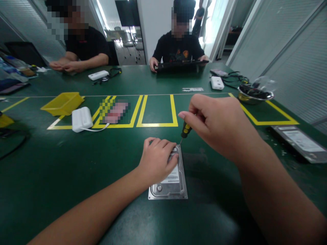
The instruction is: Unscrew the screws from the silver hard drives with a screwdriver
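A silver hard drive point(167, 191) with a white label lies flat on the green table in front of me. My left hand point(158, 158) rests across its upper part, fingers curled over the far end and thumb against the label, gripping it. My right hand point(217, 124) is closed around a black and yellow screwdriver point(186, 130), most of whose handle the fist hides. The thin shaft slants down, and its tip meets the drive's far right corner. Whether a screw sits under the tip is too small to tell.
A second hard drive point(301, 143) lies at the right. Farther back are a metal bowl point(251, 98) of dark parts, a yellow bin point(63, 103) and a white power bank point(82, 119) cabled to a phone point(117, 112). Two people sit opposite, one holding a dark panel point(181, 66).
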Tool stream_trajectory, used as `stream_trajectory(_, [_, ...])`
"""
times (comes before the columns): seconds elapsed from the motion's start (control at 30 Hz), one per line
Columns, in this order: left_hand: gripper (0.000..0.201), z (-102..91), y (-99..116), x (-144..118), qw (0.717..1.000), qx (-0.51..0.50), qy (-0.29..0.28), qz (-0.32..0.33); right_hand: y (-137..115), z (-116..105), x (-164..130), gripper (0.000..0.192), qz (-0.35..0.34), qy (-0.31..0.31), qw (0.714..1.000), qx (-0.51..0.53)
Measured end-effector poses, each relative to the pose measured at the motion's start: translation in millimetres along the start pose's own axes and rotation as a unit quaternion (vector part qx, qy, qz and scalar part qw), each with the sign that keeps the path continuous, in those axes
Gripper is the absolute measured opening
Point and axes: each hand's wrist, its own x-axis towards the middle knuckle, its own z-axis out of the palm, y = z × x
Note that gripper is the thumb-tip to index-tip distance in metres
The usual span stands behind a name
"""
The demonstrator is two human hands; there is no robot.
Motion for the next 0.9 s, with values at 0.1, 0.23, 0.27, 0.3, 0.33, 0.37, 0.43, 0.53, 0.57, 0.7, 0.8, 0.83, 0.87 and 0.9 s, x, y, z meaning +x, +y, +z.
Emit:
stream_trajectory(0.1, [0.03,0.4,-0.3,0.2,1.0,0.001,0.001,0.001,1.8,-0.2,0.4,0.026,-0.005,-0.001,1.0,-0.003])
stream_trajectory(0.23, [0.03,0.9,-0.3,0.6,1.0,-0.001,0.001,0.001,3.9,0.0,0.9,0.023,-0.015,-0.002,1.0,0.001])
stream_trajectory(0.27, [0.03,0.9,-0.3,0.7,1.0,0.0,-0.001,0.001,4.1,-0.2,0.9,0.023,-0.018,-0.002,1.0,0.005])
stream_trajectory(0.3, [0.03,0.8,-0.2,0.8,1.0,0.0,-0.003,0.0,4.2,-0.6,0.9,0.022,-0.022,-0.003,1.0,0.009])
stream_trajectory(0.33, [0.03,0.8,-0.3,1.0,1.0,0.001,-0.004,-0.001,4.1,-1.1,0.8,0.022,-0.027,-0.005,1.0,0.013])
stream_trajectory(0.37, [0.031,0.8,-0.4,1.1,1.0,0.001,-0.006,-0.001,3.9,-1.7,0.7,0.021,-0.032,-0.006,0.999,0.017])
stream_trajectory(0.43, [0.031,0.9,-0.6,1.3,1.0,-0.001,-0.006,-0.001,3.2,-2.9,0.5,0.021,-0.039,-0.009,0.999,0.022])
stream_trajectory(0.53, [0.031,1.0,-1.0,1.2,1.0,-0.003,-0.007,-0.001,2.2,-4.3,0.0,0.02,-0.042,-0.021,0.999,0.022])
stream_trajectory(0.57, [0.031,1.0,-1.0,1.0,1.0,-0.004,-0.007,-0.001,2.1,-4.6,-0.1,0.02,-0.042,-0.024,0.999,0.022])
stream_trajectory(0.7, [0.031,0.5,-0.6,0.3,1.0,-0.005,-0.004,0.002,3.0,-4.8,-0.3,0.02,-0.043,-0.028,0.999,0.015])
stream_trajectory(0.8, [0.031,0.2,-0.3,0.2,1.0,-0.005,-0.006,0.001,3.7,-4.9,0.0,0.02,-0.043,-0.033,0.998,0.012])
stream_trajectory(0.83, [0.031,0.1,-0.3,0.2,1.0,-0.004,-0.006,0.001,3.9,-5.0,0.1,0.02,-0.042,-0.034,0.998,0.013])
stream_trajectory(0.87, [0.031,0.1,-0.4,0.3,1.0,-0.004,-0.006,0.001,4.0,-5.1,0.1,0.02,-0.041,-0.035,0.998,0.015])
stream_trajectory(0.9, [0.031,0.2,-0.4,0.4,1.0,-0.003,-0.007,0.001,4.2,-5.3,0.1,0.019,-0.04,-0.037,0.998,0.016])
